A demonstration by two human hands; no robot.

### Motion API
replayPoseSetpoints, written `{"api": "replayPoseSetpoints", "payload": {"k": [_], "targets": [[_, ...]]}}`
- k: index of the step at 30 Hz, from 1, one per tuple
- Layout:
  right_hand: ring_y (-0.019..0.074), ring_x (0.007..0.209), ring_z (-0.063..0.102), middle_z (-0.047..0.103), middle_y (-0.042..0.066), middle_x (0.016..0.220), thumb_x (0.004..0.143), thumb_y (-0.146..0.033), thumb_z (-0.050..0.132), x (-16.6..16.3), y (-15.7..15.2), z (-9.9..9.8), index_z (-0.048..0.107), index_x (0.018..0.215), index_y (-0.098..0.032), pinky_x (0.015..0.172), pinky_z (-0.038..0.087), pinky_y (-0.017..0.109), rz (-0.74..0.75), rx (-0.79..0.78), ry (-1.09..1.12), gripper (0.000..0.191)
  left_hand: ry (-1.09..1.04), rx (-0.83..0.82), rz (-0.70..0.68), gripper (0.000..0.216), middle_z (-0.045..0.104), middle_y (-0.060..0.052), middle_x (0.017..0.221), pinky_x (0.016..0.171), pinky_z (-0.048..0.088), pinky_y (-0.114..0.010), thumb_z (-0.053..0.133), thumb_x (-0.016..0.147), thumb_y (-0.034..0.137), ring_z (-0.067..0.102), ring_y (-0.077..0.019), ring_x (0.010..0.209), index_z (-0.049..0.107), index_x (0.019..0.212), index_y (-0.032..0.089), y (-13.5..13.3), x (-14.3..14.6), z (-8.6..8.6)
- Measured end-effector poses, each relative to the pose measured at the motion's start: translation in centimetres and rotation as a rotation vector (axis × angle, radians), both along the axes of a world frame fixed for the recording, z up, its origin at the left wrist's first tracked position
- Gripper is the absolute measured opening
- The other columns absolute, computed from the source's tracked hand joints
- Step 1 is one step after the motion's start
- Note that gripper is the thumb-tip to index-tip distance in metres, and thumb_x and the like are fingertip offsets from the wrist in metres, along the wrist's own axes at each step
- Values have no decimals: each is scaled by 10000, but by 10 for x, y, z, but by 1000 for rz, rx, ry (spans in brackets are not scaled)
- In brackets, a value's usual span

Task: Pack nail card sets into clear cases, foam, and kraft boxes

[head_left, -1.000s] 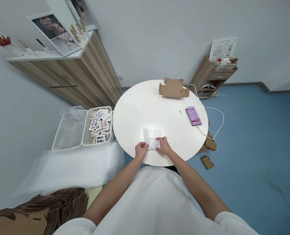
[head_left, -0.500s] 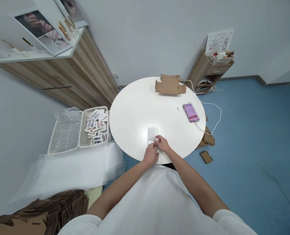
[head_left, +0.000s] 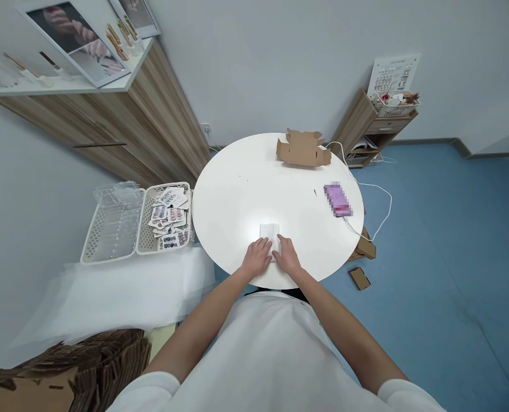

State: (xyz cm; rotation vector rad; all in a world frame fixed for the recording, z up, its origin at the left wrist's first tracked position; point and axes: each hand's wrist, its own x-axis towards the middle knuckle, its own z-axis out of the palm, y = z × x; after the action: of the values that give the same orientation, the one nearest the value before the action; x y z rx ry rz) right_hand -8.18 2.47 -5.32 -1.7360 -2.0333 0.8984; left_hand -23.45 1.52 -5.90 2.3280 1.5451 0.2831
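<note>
Left hand (head_left: 257,257) lies palm down with its fingers loosely extended over the lower left part of a folded white packet (head_left: 269,229), while the right hand (head_left: 286,256) rests along the packet's right side, its thumb and index finger spread apart on it. Neither hand is visibly pinching it. The packet is flat on the white oval table (head_left: 233,200), near the edge closest to the person, its upper end bare beyond the fingers.

Farther back on the table stands a partly unfolded brown cardboard box (head_left: 303,150), its flaps spread. To the right, near the rim, lies a purple object (head_left: 338,200), blurred into blocks, with a white cable (head_left: 377,186) beside it looping off the table.

Just left of the table, a white basket (head_left: 145,229) holds printed cards (head_left: 173,215); the basket beside it (head_left: 95,234) holds clear plastic cases (head_left: 119,232). White sheets (head_left: 130,292) are spread in front of both, and below them stands a stack of brown cardboard (head_left: 112,363). On the blue floor (head_left: 430,229), right of the table, lies a small cardboard box (head_left: 360,278).
</note>
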Motion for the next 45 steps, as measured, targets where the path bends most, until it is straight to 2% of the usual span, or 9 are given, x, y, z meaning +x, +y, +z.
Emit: {"api": "replayPoseSetpoints", "payload": {"k": [5,13,17,20,24,28,33,39,45], "targets": [[263,1166,320,276,86,1364,651,-255,594,7,-3,11,186,1324,-233,860,374,384,405,45,-207,787,-34,-61,-3,476,397,-77,1296,981,242,-416,443,766,302,291,-254,1227,372,1226,205,2,-2,2],[244,992,499,384,117,1285,629,-124,559,3,6,15,322,1263,-195,788,399,331,423,-73,-133,680,-244,-257,88,520,493,-91,1153,917,314,-388,528,692,301,438,-251,1079,383,1181,195,5,-6,21],[227,943,511,512,87,1110,589,-193,605,14,-4,20,471,1128,-193,768,394,309,475,-173,4,556,-309,-361,-21,621,502,-73,1146,938,288,-380,632,590,389,430,-266,1077,423,1152,226,-15,-15,26],[208,880,521,566,52,988,586,-212,612,21,1,26,553,982,-204,734,390,285,417,-282,87,401,-331,-328,-12,517,502,-54,1135,939,284,-374,622,589,290,405,-261,1101,482,1085,246,-20,-16,22],[158,658,525,596,21,765,669,-270,543,19,23,30,568,741,-187,586,377,252,279,-486,182,112,-329,-379,212,203,535,-53,967,792,391,-336,514,666,225,499,-218,928,550,864,208,-6,-12,12],[154,634,518,584,22,703,764,-397,432,6,33,21,533,787,-180,569,371,253,59,-477,170,241,-444,-480,397,191,554,-31,838,651,422,-274,457,742,269,534,-156,735,489,911,184,6,-11,5],[200,860,521,543,82,989,764,-410,440,-11,28,3,424,1093,-184,709,398,300,-158,-267,59,399,-473,-397,662,376,535,-73,971,659,430,-277,521,729,288,541,-120,666,416,1066,159,6,-3,0],[199,950,490,470,87,1066,772,-399,412,11,21,6,292,1243,-194,797,400,323,-186,-185,156,528,-505,-322,717,311,541,-77,973,732,436,-281,497,755,290,555,-129,740,496,1039,160,5,-4,2],[167,807,553,528,65,1010,759,-427,421,45,9,7,394,1158,-205,748,428,313,-108,-364,188,457,-503,-376,805,359,555,-94,998,744,434,-287,489,762,327,562,-148,788,513,1078,157,-3,-15,2]]}}
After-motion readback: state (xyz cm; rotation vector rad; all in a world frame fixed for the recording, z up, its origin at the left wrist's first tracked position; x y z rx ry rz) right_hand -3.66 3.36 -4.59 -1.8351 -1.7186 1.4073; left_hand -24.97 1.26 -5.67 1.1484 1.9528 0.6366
